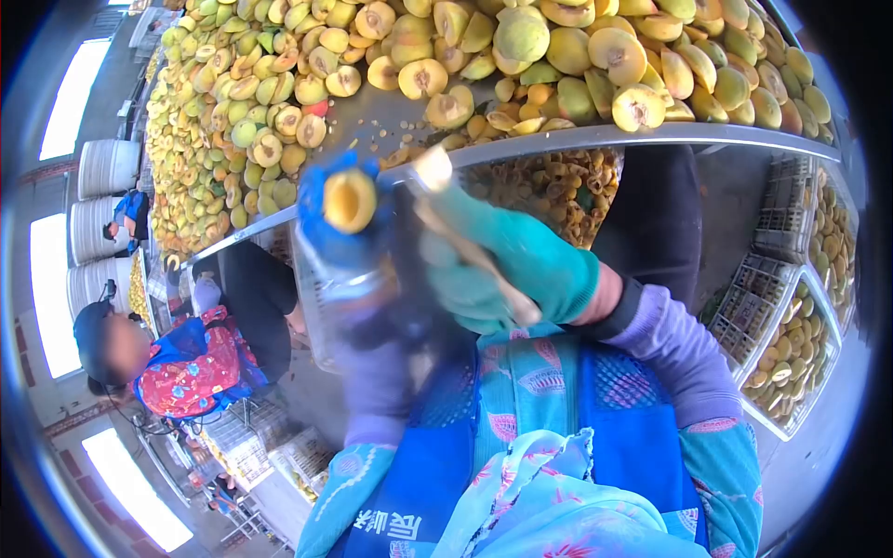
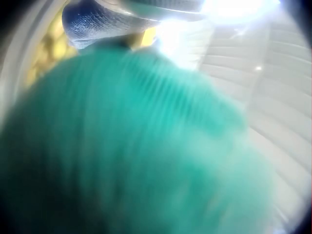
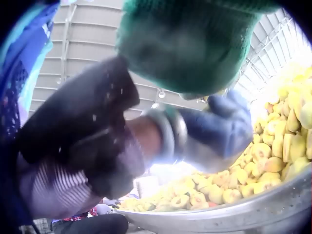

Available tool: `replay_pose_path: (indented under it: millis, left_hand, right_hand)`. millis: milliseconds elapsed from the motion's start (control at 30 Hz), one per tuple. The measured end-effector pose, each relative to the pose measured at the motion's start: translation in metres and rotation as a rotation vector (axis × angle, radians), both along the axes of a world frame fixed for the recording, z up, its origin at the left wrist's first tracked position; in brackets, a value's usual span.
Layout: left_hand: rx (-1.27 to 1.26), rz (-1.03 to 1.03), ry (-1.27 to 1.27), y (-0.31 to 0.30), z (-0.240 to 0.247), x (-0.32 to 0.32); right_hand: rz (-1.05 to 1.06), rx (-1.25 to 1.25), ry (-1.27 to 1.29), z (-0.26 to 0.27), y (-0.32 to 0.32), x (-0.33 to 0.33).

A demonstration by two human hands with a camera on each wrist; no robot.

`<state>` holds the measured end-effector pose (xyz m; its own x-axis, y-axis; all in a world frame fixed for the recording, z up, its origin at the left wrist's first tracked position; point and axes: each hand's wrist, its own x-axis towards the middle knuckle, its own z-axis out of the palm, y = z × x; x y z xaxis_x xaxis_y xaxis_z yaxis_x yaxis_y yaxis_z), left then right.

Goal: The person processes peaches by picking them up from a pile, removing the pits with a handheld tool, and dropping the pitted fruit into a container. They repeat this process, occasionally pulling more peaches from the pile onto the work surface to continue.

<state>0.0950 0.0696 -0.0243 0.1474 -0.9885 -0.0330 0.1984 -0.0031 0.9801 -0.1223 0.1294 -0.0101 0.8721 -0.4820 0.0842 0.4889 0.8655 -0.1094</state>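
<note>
My left hand (image 1: pixel 339 223), in a blue glove, holds a hollowed yellow peach half (image 1: pixel 350 201) with its cut face up, over the near edge of the table. Motion blurs this hand and its wrist. Beside it, my right hand (image 1: pixel 512 265) in a green glove grips a thin, pale-handled tool (image 1: pixel 484 260) whose upper end glares white. In the left wrist view the green glove (image 2: pixel 141 141) fills most of the picture, hiding the fruit. The right wrist view shows the blue glove (image 3: pixel 219 129) below the green one (image 3: pixel 185 48).
A metal-rimmed table (image 1: pixel 726 133) bears heaped peach halves (image 1: pixel 419 79). Below its edge lie darker fruit scraps (image 1: pixel 558 191). Crates of peach halves (image 1: pixel 791 344) stand at right. Another person (image 1: pixel 200 358) sits at left, near stacked white tubs (image 1: pixel 102 228).
</note>
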Motion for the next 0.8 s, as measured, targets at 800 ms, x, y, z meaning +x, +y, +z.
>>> replay_pose_path:
  millis: [800]
  left_hand:
    - [-0.031, -0.507, -0.113, -0.041, -0.001, -0.095]
  right_hand:
    - [-0.942, -0.677, 1.342, -0.025, -0.017, -0.010]
